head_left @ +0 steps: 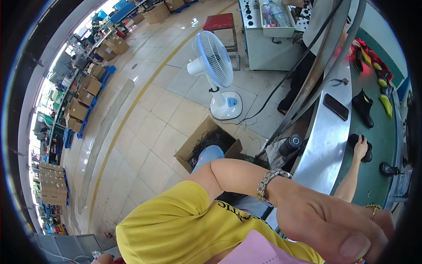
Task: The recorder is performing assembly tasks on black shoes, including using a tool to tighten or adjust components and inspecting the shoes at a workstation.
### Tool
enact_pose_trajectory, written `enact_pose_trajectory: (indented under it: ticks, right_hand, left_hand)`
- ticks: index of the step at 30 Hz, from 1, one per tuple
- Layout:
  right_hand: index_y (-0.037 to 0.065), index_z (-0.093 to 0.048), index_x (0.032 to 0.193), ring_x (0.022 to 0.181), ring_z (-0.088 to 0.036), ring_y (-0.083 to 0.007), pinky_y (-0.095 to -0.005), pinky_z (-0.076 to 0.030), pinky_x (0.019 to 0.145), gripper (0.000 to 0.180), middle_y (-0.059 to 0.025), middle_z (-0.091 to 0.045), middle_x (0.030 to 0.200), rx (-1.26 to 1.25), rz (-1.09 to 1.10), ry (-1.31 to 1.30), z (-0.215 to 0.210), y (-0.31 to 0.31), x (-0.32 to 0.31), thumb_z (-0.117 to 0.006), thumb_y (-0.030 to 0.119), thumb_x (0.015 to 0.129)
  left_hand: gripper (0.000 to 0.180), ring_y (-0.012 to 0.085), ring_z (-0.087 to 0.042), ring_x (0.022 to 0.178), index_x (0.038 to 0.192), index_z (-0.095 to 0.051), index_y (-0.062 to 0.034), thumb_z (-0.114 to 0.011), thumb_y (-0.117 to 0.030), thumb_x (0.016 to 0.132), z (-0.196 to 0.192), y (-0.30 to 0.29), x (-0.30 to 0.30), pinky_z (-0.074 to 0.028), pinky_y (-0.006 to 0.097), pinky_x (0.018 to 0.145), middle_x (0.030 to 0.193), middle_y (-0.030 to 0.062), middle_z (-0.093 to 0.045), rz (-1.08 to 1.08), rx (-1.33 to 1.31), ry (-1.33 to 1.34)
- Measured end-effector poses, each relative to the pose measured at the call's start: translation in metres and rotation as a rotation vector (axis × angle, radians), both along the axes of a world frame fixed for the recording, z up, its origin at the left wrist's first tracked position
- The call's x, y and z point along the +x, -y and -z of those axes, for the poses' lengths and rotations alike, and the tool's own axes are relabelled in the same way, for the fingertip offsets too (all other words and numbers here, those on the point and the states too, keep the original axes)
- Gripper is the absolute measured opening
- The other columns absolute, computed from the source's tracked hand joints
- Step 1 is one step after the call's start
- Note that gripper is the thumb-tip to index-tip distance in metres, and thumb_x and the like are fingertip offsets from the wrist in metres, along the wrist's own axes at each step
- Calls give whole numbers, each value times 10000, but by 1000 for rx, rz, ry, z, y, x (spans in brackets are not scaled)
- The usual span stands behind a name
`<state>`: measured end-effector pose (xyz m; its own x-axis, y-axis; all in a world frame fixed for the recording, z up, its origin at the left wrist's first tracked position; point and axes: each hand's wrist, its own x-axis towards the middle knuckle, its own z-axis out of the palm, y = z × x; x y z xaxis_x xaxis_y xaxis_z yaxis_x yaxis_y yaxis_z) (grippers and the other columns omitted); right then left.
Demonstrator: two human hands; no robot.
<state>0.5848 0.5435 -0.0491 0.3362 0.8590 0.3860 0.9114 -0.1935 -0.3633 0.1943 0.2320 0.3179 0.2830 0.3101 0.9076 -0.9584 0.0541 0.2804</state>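
Note:
My left hand [314, 222], with a silver link watch [266, 187] on its wrist, is raised large in front of the lower right. Its fingers curl in under the bent thumb; what they hold, if anything, is hidden. Beyond it my right hand [361, 148] reaches over the green work surface [367, 189], closed on a black shoe [368, 154]. Part of that forearm is hidden behind my left hand. A black ankle boot [363, 108] lies farther along the surface. Another black shoe [388, 169] is nearer the right edge.
A silver metal ledge [323, 149] carries a dark phone [336, 107]. A gold bracelet [373, 207] shows beside my left fingers; whose wrist it circles I cannot tell. A fan [215, 61], an open carton [184, 154] and a red stool [218, 22] stand left. A person [301, 70] stands beyond.

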Motion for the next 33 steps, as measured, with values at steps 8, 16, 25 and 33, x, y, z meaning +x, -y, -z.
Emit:
enact_pose_trajectory:
  ticks: [8, 16, 25, 33]
  right_hand:
    - [-24, -581, 1244, 1051, -608, -280, -351, -455, 926, 455, -172, -661, 1121, 76, -29, -151, -38, 98, 44, -519, 348, 991]
    - [-4, -680, 1036, 616, -368, -48, -234, -291, 538, 341, 64, -458, 691, 194, -258, -465, -255, 307, -101, -599, 318, 958]
    - [46, -598, 785, 672, -360, -6, -216, -294, 589, 297, 102, -418, 699, 30, -796, -984, -280, 425, -245, -611, 283, 964]
    - [49, -679, 1094, 707, -497, -37, -206, -415, 665, 271, 41, -607, 845, -50, -727, -1181, -241, 456, -294, -563, 269, 986]
  left_hand:
    - [366, 220, -459, 1117, 1158, -584, 1, -350, -257, 1043, -20, 43, -38, -304, 391, 1026, 1131, 97, -570, -191, 114, -74]
    - [972, 254, -393, 1365, 1514, -244, -121, -834, -265, 754, 114, 56, -72, -369, 416, 1080, 1531, 92, -327, -625, 30, -1169]
    - [1159, 157, -321, 1387, 1555, -98, -84, -848, -36, 673, 177, 131, -69, -267, 312, 1132, 1580, 88, -245, -484, -33, -930]
    - [1071, 169, -359, 1372, 1544, -161, -64, -815, -7, 698, 226, 184, -122, -280, 299, 1119, 1553, 102, -312, -716, -250, -1062]
